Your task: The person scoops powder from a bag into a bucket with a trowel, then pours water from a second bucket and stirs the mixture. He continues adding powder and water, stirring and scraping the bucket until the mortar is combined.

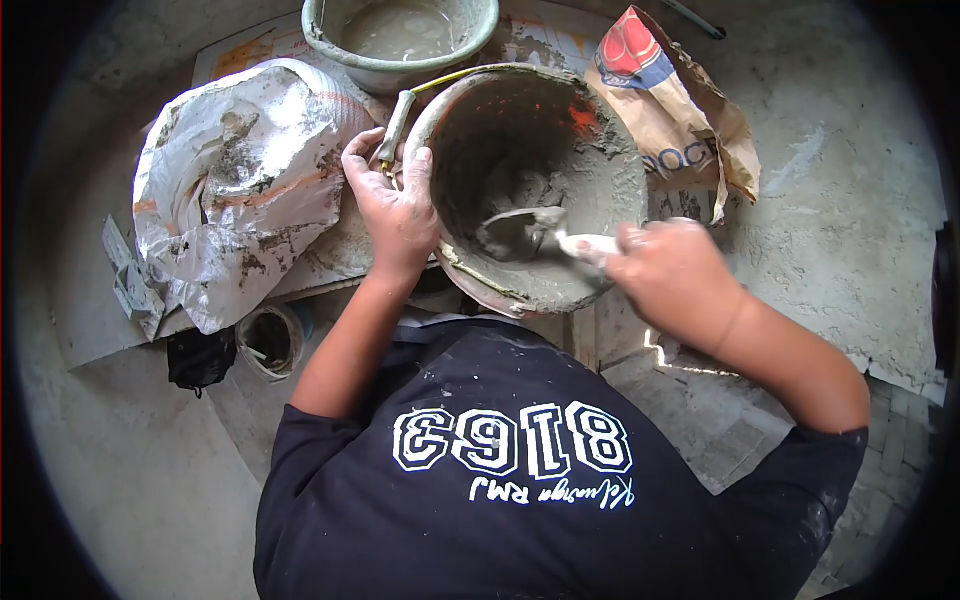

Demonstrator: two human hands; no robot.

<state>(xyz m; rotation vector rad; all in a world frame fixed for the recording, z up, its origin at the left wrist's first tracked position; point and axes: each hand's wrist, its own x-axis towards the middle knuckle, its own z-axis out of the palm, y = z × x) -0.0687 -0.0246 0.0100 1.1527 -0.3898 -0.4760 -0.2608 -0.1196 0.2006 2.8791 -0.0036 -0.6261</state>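
A bucket (622, 170) coated with grey mortar is tilted with its mouth toward me. My left hand (398, 205) grips its left rim, thumb over the edge, beside the grey handle grip (396, 128) on the bucket's wire. In my right hand (670, 275) is the pale handle of a trowel (522, 215), whose blade is inside the bucket against wet mortar (525, 190). Part of the blade is covered by mortar, and the right hand is slightly blurred.
Behind the bucket stands a basin (482, 40) of cloudy water. A white woven sack (255, 170) lies at the left, a torn paper bag (660, 110) at the right. Below the sack are a small container (296, 340) and a black bag (200, 360).
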